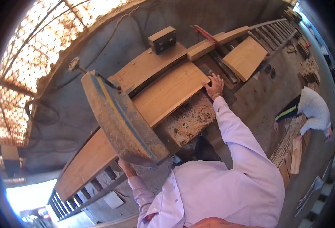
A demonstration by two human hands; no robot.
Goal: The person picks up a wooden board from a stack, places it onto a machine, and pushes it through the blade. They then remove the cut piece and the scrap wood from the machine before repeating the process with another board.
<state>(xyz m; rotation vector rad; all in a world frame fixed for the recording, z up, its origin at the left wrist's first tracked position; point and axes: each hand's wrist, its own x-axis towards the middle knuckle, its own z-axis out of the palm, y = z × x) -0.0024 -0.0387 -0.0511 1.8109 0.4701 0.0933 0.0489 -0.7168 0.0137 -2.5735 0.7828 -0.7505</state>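
Observation:
A long, smooth wooden board (171,85) runs diagonally beneath the dusty housing of a woodworking machine (118,117). Its far-left length (85,163) comes out on the other side. My right hand (214,86) is at the board's right end, fingers spread apart, the thumb side touching the near corner. Left of the housing, my left hand (126,167) reaches to the board's near edge. The housing and board hide most of its fingers, so I cannot see whether it grips.
A wooden fence (148,68) carrying a dark-faced block (163,40) lies along the board's far side. Sawdust (192,117) covers the machine bed. Another board (245,57) rests on the roller rack at upper right. A bending person (314,110) is by stacked wood strips (289,142).

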